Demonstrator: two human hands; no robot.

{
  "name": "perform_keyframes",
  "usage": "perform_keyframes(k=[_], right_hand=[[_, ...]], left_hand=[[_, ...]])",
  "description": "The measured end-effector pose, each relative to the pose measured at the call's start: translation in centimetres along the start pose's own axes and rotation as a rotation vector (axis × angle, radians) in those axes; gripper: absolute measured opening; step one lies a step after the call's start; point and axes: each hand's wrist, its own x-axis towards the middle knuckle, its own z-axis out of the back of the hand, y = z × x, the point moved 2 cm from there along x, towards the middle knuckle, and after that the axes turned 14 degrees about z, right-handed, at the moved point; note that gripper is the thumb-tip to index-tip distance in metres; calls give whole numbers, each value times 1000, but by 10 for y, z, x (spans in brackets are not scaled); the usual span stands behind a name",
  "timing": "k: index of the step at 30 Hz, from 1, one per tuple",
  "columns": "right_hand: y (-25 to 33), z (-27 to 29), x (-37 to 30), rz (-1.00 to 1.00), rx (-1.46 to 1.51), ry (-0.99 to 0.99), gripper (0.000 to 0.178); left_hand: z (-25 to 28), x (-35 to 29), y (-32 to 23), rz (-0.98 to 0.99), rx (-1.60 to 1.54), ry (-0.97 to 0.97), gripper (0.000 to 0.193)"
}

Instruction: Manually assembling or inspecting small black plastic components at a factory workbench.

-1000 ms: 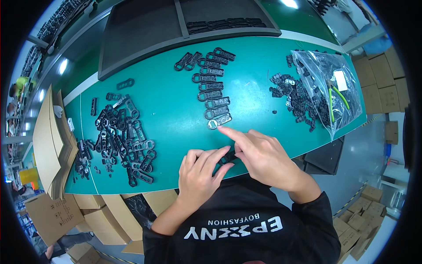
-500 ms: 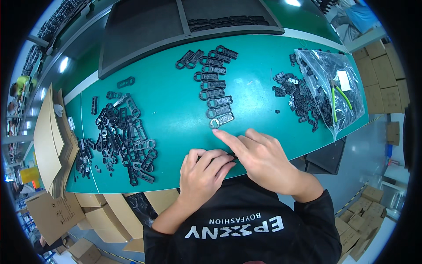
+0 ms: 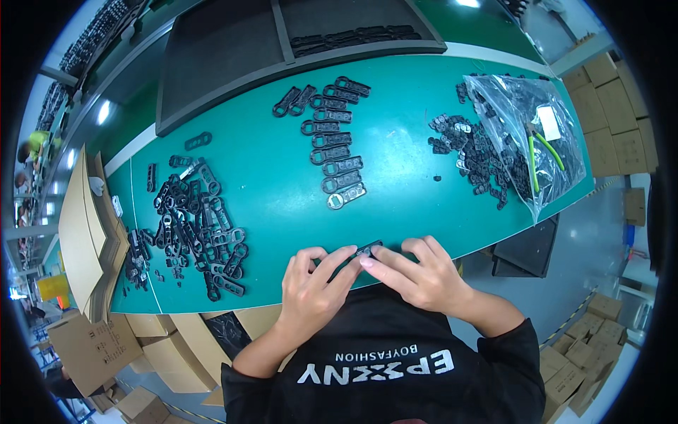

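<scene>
At the table's near edge, my left hand (image 3: pixel 314 286) pinches a small black plastic part (image 3: pixel 369 248) between thumb and fingers. My right hand (image 3: pixel 427 277) is closed on the same part from the other side, its thumb and fingertips pressing on it. My fingers cover much of it. Beyond my hands runs a column of flat black plastic pieces (image 3: pixel 342 167), each with a ring at one end; the nearest piece (image 3: pixel 346 196) lies at a slant. Two more such pieces (image 3: pixel 294 101) lie left of the column's far end.
A heap of black ringed pieces (image 3: pixel 191 226) covers the table's left. Small black parts (image 3: pixel 466 152) spread on the right beside a clear plastic bag (image 3: pixel 494 106), with green-handled pliers (image 3: pixel 534 159) on it. A dark tray (image 3: pixel 219 63) stands at the back; cardboard sheets (image 3: pixel 81 233) stand left.
My right hand has drawn back from the nearest piece of the column, where its index finger was pointing, to the part at my left hand. The view has shifted slightly.
</scene>
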Motion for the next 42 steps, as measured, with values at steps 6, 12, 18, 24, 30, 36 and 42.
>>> perform_keyframes(k=[6, 12, 18, 24, 30, 36, 42], right_hand=[[-12, -3, -12, -243, 197, -223, 51], [-1, 1, -8, -370, 240, -274, 48], [1, -2, -4, -373, 190, -215, 44], [3, -1, -2, -203, 46, -122, 44], [5, -5, 2, -117, 10, -85, 48], [-1, -11, -14, -171, 155, -167, 47], [0, 2, -2, -128, 104, -61, 53]], left_hand=[[0, 3, -2, -29, -15, -49, 33], [-1, 1, 1, -89, 38, -69, 31], [2, 4, -2, -103, 74, -35, 35], [1, 2, 1, -117, 72, -38, 35], [-4, -1, 6, -152, 83, -80, 32], [-1, 1, 3, -124, 47, -77, 36], [-6, -4, 7, -98, 30, -83, 29]])
